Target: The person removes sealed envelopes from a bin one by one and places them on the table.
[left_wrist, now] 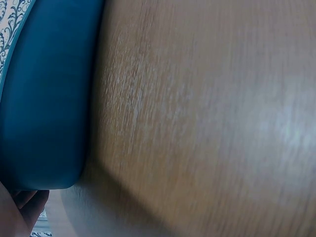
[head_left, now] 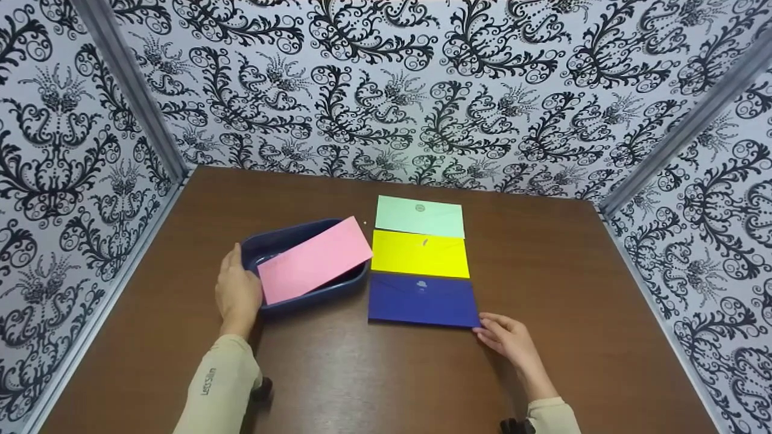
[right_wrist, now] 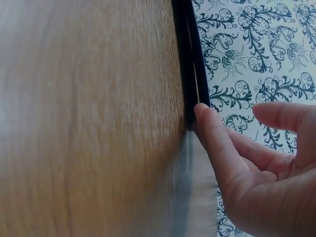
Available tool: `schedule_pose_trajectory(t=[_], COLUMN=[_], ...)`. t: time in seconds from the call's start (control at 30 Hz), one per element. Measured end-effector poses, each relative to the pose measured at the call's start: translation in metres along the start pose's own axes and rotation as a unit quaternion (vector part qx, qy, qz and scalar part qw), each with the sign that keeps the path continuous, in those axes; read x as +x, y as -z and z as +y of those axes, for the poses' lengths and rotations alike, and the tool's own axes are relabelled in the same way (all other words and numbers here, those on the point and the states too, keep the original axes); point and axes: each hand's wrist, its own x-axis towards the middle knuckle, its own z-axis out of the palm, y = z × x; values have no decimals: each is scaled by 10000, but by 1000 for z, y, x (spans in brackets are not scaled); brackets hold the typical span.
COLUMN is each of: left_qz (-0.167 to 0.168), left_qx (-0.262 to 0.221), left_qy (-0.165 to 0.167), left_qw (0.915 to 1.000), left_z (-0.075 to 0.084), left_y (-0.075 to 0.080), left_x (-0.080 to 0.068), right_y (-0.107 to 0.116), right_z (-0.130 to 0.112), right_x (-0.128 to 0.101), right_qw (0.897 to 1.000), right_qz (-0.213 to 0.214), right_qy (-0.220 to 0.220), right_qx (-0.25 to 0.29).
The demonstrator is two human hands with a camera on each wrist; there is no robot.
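At the left end of a dark blue plastic basin is my left hand, its fingers against the end wall and rim. The thumb is hard to make out. A pink envelope lies slanted in the basin, one end over the right rim. My right hand touches the near right corner of a dark blue envelope with its fingertips. In the right wrist view, one digit stands apart from that envelope's edge. Beyond it in a column lie a yellow envelope and a pale green envelope.
Everything stands on a brown wooden table. Black-and-white patterned walls close off its back and sides, with grey posts at the corners. Both sleeves are beige, with a dark device near each wrist.
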Motion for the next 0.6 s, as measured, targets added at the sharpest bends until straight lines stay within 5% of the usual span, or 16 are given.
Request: schedule_pose_trajectory(t=[0.6], left_qz=[-65], left_qx=[-82], left_qy=[76], left_qw=[9999], left_z=[0], left_y=[2], left_x=[-1], right_y=[-6], right_z=[0], right_x=[-2], right_qw=[9994], right_qz=[-178], right_qy=[28], right_qx=[-294])
